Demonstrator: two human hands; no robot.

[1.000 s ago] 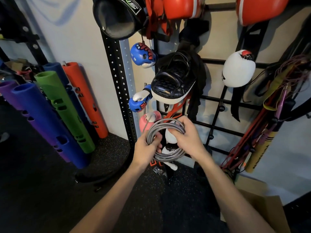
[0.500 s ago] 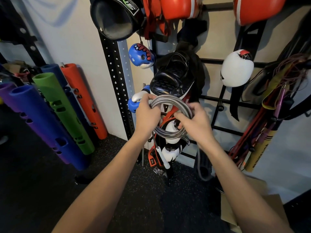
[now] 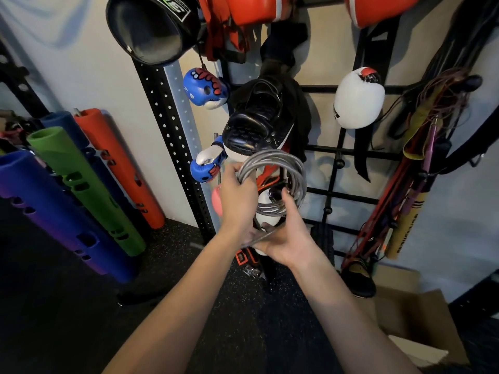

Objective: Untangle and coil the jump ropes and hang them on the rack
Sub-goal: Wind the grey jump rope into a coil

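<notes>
A grey jump rope (image 3: pixel 280 161) is wound into a round coil in front of the black wall rack (image 3: pixel 337 194). My left hand (image 3: pixel 237 195) grips the coil's left side. My right hand (image 3: pixel 287 238) is under the coil, palm up, with its fingers curled over the lower strands and a blurred loose end of rope across the palm. The coil hangs just below a black boxing pad (image 3: pixel 253 125) on the rack. More ropes and bands (image 3: pixel 421 168) hang tangled at the rack's right side.
Boxing gloves, blue (image 3: pixel 205 89), white (image 3: pixel 357 102) and red (image 3: pixel 253 8), hang on the rack. A black perforated upright (image 3: pixel 172 136) stands left of it. Coloured foam tubes (image 3: pixel 81 184) lean against the wall at left. A cardboard box (image 3: pixel 415 327) sits on the floor at lower right.
The coil has been lifted higher toward the rack. My right hand has dropped from the coil's right side to beneath it, palm up; my left hand stays on the left side.
</notes>
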